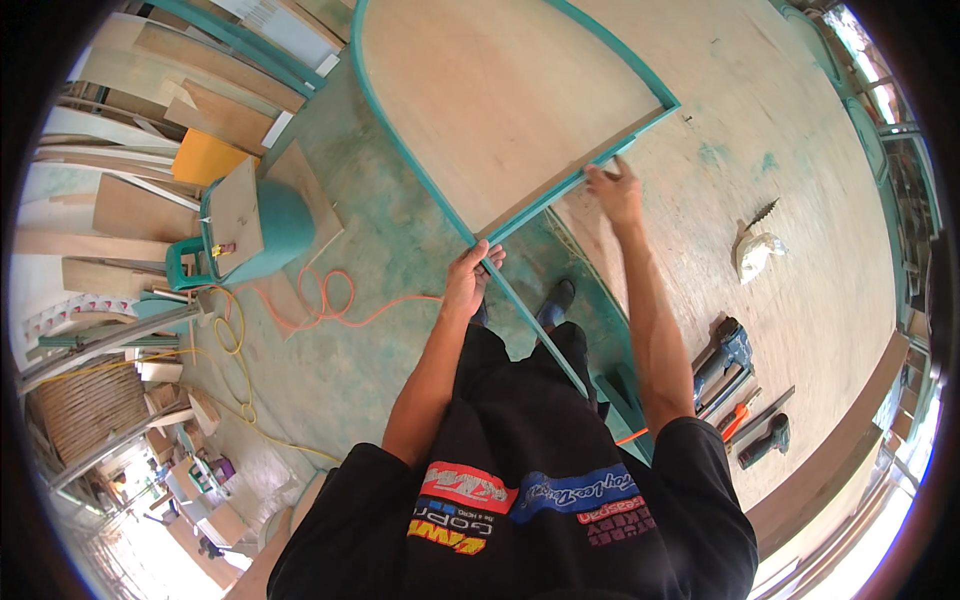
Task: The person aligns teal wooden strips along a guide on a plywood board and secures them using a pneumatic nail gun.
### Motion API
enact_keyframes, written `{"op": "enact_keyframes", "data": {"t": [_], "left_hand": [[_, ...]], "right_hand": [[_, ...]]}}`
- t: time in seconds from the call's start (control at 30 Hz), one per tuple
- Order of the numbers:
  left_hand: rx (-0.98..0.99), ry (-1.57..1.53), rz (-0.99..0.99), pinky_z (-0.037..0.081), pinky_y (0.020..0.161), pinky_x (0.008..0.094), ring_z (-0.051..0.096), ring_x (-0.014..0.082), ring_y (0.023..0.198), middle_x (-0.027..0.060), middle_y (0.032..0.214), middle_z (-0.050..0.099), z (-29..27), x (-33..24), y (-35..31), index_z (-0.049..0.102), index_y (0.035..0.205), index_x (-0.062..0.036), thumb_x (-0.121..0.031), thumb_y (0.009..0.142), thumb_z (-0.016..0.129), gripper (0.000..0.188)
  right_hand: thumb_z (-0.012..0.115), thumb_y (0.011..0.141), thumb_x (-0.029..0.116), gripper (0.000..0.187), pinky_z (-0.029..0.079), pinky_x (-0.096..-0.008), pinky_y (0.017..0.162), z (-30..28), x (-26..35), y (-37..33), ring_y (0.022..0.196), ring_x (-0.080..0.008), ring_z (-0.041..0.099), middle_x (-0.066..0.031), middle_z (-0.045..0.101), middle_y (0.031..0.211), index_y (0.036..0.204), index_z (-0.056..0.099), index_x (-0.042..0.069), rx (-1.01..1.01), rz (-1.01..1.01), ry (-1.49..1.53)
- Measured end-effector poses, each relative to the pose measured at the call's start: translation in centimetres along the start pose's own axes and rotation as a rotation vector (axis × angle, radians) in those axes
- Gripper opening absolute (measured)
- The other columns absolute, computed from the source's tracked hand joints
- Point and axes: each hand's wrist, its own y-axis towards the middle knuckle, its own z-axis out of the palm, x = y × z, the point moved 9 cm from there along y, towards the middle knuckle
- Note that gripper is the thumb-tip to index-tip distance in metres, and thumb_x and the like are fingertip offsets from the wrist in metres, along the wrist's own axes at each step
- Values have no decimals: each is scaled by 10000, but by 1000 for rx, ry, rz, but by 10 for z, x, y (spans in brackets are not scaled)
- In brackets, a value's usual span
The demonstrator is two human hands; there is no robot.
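A large wooden panel with a teal frame (pixel 400 135) is in front of me, curved along its sides and straight at the near end. My left hand (pixel 470 277) is closed round the frame's near left corner, where a narrow teal strip (pixel 537 325) runs on toward my legs. At the straight near end, my right hand (pixel 615 192) has its bent fingers against the teal cross strip (pixel 540 205), close to a short teal piece lying along it. The undersides of both grips are hidden.
The plywood worktable (pixel 830 290) on the right carries a white plastic bag (pixel 760 256), a dark spiral bit (pixel 766 212), a power tool (pixel 728 350), orange-handled pliers (pixel 735 420) and a cordless driver (pixel 768 443). Orange hose (pixel 330 290) loops over the floor. A teal bin (pixel 285 230) stands left.
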Motion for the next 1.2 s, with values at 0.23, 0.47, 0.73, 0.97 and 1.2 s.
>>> {"op": "enact_keyframes", "data": {"t": [0.23,0.47,0.73,0.97,1.2], "left_hand": [[12,-43,27,530,909,374,651,255,1024,171,1097,666,-16,2,4,605,1173,55,-284,941,712,424],[111,-78,-110,498,1007,436,620,325,1138,218,1187,631,-13,-14,7,543,1251,78,-419,983,623,570],[208,107,-125,489,1014,433,603,332,1196,239,1269,613,-15,-18,9,538,1290,85,-499,1022,506,644],[130,167,-192,493,975,415,611,298,1134,177,1161,641,-22,-18,10,569,1243,48,-526,977,584,633],[91,197,-153,487,957,418,616,270,1072,145,1150,633,-29,-22,12,553,1266,3,-508,951,646,608]], "right_hand": [[725,924,351,579,580,-323,675,101,-15,-91,780,-201,693,-160,704,979,1210,586,-132,195,366,224],[727,931,367,523,541,-299,827,130,-28,-107,981,-188,651,-121,674,1107,1157,633,-94,253,425,638],[749,913,376,490,548,-288,783,134,-30,-117,888,-153,632,-89,660,1024,1073,646,-76,186,398,636],[769,887,413,484,558,-275,736,132,-45,-114,824,-139,612,-63,619,902,960,668,-54,116,377,633],[759,890,433,586,573,-303,770,127,-39,-114,906,-156,629,-105,657,1011,1094,656,-107,133,397,534]]}}
